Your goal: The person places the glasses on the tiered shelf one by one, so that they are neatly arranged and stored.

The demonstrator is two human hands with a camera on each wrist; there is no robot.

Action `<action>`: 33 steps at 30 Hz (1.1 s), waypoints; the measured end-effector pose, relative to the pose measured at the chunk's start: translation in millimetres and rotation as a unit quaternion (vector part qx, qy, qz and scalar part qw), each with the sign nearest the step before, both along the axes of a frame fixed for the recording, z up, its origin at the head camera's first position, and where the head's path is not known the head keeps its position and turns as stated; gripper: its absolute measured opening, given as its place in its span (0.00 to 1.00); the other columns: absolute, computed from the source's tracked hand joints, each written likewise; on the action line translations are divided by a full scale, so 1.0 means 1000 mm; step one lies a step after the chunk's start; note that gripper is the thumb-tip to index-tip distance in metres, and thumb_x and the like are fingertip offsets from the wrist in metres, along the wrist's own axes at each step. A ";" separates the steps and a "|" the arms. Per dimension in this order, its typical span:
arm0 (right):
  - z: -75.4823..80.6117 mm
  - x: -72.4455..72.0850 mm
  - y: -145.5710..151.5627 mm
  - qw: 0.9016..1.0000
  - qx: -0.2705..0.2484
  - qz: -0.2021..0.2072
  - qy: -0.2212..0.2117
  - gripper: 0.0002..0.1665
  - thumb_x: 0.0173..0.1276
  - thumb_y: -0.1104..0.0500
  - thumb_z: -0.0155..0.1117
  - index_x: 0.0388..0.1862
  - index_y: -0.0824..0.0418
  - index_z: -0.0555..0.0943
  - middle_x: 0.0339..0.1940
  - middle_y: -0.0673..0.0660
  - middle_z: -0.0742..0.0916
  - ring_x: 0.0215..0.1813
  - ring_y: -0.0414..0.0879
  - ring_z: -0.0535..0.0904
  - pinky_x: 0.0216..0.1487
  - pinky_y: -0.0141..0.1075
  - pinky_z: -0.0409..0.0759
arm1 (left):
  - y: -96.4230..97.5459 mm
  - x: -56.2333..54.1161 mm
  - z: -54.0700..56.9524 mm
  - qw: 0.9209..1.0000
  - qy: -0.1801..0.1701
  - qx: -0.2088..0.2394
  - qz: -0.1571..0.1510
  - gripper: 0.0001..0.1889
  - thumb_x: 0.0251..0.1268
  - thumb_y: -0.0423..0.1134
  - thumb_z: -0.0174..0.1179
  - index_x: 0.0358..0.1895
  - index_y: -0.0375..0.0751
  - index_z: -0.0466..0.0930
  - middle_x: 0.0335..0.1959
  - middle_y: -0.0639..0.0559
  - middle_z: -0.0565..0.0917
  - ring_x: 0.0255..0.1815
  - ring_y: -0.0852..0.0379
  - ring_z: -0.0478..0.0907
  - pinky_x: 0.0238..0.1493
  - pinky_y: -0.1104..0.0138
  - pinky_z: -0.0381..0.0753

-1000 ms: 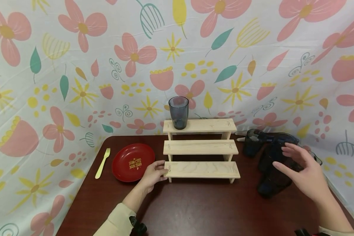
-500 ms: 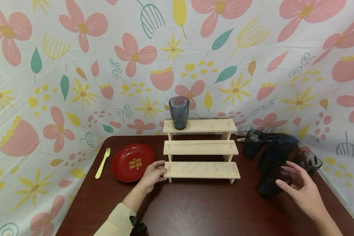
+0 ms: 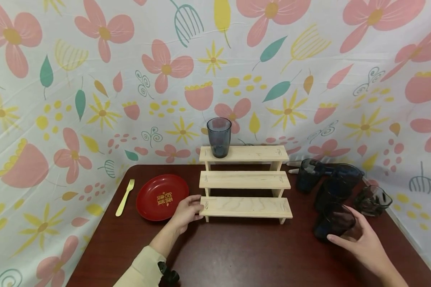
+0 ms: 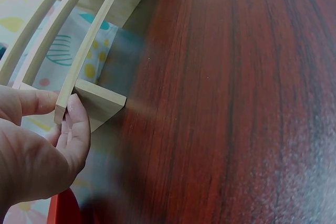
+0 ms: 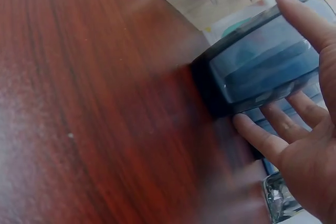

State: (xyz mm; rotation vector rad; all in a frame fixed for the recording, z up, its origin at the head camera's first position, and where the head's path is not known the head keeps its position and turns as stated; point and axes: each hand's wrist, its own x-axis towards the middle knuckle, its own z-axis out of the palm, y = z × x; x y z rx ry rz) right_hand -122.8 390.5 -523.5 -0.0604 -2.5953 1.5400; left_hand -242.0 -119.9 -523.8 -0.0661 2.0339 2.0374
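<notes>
In the head view, a three-tier wooden display stand (image 3: 246, 205) is at mid-table. My left hand (image 3: 186, 215) pinches the left end of its lowest board; the left wrist view shows the thumb and fingers on either side of the board (image 4: 79, 72). A dark blue-grey drinking glass (image 3: 220, 139) is upright on the top tier, toward its left end. At the right, my right hand (image 3: 368, 249) holds the nearest dark glass (image 3: 332, 223), thumb on one side and fingers on the other. The right wrist view shows this glass (image 5: 257, 61) between them.
More dark glasses (image 3: 309, 175) stand close behind the held one, and a small clear glass cup (image 3: 373, 200) sits beside them near the right edge. A red plate (image 3: 147, 203) and a yellow fork (image 3: 125, 199) lie left of the stand. Patterned cloth (image 3: 129, 99) hangs behind the table.
My right hand has moved down and left, from above the glasses onto the nearest one, closing thumb and fingers around it. The left hand has kept its grip on the stand.
</notes>
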 end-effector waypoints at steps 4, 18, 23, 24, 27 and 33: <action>-0.005 -0.001 0.000 1.000 -0.012 0.008 0.013 0.62 0.65 0.64 0.77 0.86 0.47 0.48 0.56 0.32 0.78 0.43 0.39 0.86 0.39 0.31 0.85 | 0.000 0.000 0.000 1.000 -0.001 0.000 -0.001 0.32 0.67 0.29 0.60 0.73 0.24 0.65 0.56 0.32 0.78 0.40 0.53 0.82 0.41 0.61 0.87; -0.013 -0.005 0.001 0.995 -0.051 0.052 0.074 0.57 0.62 0.74 0.75 0.83 0.55 0.55 0.63 0.43 0.81 0.56 0.31 0.82 0.42 0.33 0.87 | 0.000 0.000 0.001 1.000 -0.004 0.000 -0.001 0.31 0.68 0.29 0.60 0.73 0.25 0.65 0.56 0.32 0.78 0.41 0.52 0.81 0.42 0.58 0.87; -0.013 -0.005 -0.001 0.996 -0.010 0.032 0.082 0.58 0.60 0.72 0.78 0.83 0.55 0.56 0.62 0.43 0.82 0.53 0.31 0.83 0.40 0.33 0.87 | 0.000 0.000 0.001 1.000 -0.005 0.001 -0.002 0.31 0.68 0.29 0.60 0.73 0.25 0.65 0.56 0.32 0.78 0.41 0.52 0.81 0.41 0.60 0.87; -0.013 -0.005 -0.001 0.996 -0.008 0.027 0.083 0.58 0.60 0.72 0.78 0.82 0.54 0.57 0.61 0.42 0.82 0.53 0.31 0.83 0.39 0.33 0.86 | 0.000 0.000 0.001 1.000 -0.006 0.001 -0.002 0.31 0.68 0.29 0.60 0.73 0.25 0.65 0.56 0.32 0.78 0.41 0.52 0.81 0.41 0.61 0.87; -0.012 -0.005 -0.002 0.995 0.001 0.032 0.089 0.58 0.60 0.72 0.78 0.82 0.56 0.57 0.61 0.43 0.82 0.52 0.31 0.83 0.39 0.32 0.86 | 0.000 0.000 0.001 1.000 -0.009 0.000 0.000 0.31 0.68 0.29 0.60 0.73 0.25 0.66 0.56 0.33 0.78 0.41 0.52 0.81 0.40 0.62 0.87; -0.003 -0.003 -0.003 0.996 0.019 0.029 0.085 0.56 0.62 0.69 0.78 0.83 0.54 0.56 0.60 0.41 0.81 0.50 0.32 0.83 0.38 0.33 0.86 | -0.001 0.001 0.001 1.000 -0.007 0.001 0.000 0.31 0.67 0.30 0.61 0.73 0.25 0.66 0.56 0.33 0.78 0.41 0.52 0.81 0.40 0.61 0.87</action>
